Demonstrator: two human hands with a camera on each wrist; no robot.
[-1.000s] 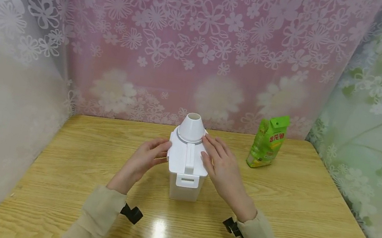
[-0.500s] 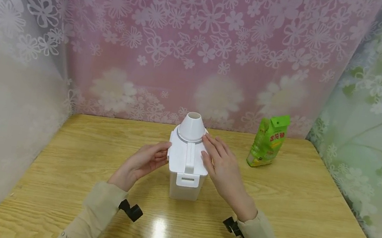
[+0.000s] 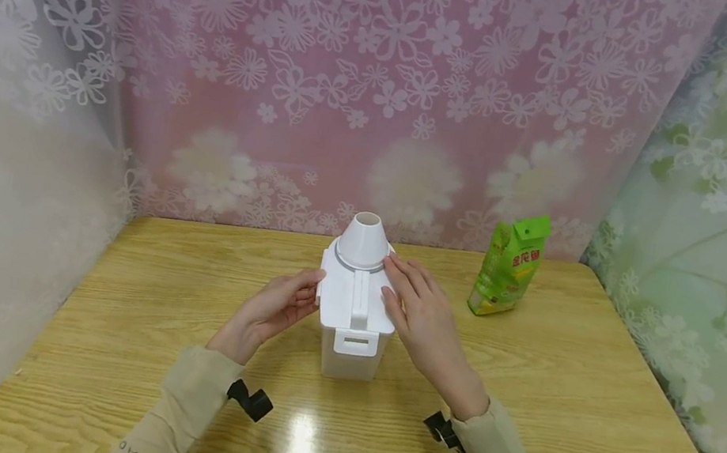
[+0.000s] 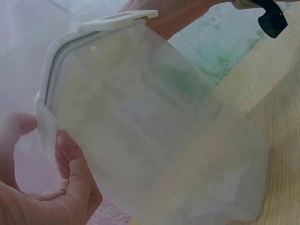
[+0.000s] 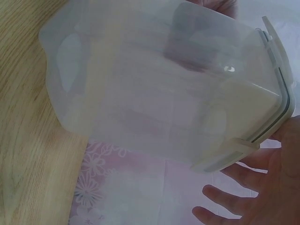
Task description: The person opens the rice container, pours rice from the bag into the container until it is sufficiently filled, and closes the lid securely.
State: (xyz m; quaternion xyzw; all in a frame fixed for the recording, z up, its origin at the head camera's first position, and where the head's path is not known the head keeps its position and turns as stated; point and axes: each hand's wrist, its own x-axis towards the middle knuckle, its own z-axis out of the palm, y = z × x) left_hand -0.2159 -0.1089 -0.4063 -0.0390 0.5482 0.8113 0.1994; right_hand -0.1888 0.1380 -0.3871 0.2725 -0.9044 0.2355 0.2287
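Note:
A translucent storage container [image 3: 348,362] with a white lid [image 3: 338,298] stands upright on the table. On the lid's far end sits a white cone-shaped cap [image 3: 363,246] with a hole at its top. My left hand [image 3: 273,312] pinches the left side latch [image 4: 46,127] between thumb and fingers. My right hand [image 3: 426,325] rests on the lid's right edge, fingers fairly straight, fingertips beside the cap. The front latch [image 3: 355,342] sticks outward from the lid. In the right wrist view another latch [image 5: 226,157] juts out near the right fingers.
A green bag [image 3: 510,267] with a yellow base stands at the back right of the wooden table [image 3: 179,292]. Floral curtains [image 3: 387,86] close off the back and both sides. Black wrist straps [image 3: 250,401] hang below the sleeves.
The left fingers have drawn in more closely at the left latch since a second ago. The right hand and container stay in place; the head view shifts slightly.

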